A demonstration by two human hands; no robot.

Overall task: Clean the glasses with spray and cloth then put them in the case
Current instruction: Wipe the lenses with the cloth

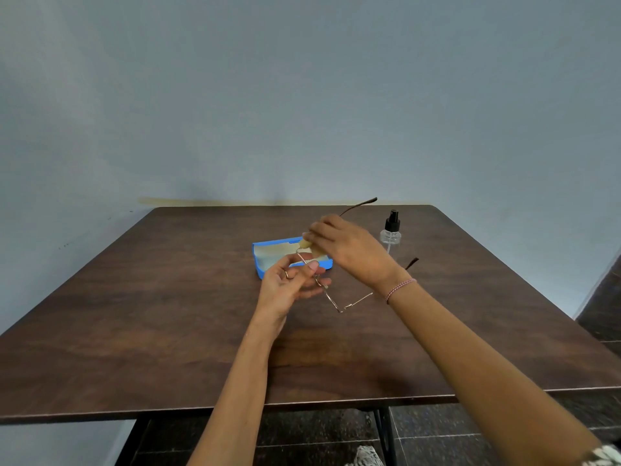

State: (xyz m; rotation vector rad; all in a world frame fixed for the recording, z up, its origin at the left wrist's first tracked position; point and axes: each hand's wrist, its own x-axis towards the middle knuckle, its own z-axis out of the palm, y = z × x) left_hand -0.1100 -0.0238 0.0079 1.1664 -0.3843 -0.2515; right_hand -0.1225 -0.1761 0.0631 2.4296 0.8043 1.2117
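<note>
Thin metal-framed glasses (332, 299) are held above the table, temples unfolded; one dark temple tip points up and back, the other shows beside my right wrist. My left hand (289, 287) grips the frame near the bridge between thumb and fingers. My right hand (349, 247) pinches a small beige cloth (307, 244) against the upper lens. Behind the hands lies the open blue case (260, 264) with a pale lining. A clear spray bottle (390, 234) with a black pump top stands upright to the right of the case.
The dark wooden table (168, 331) stands against a grey-blue wall. Its front edge runs below my forearms, with dark tiled floor and black table legs beneath. A dark ledge shows at the far right edge.
</note>
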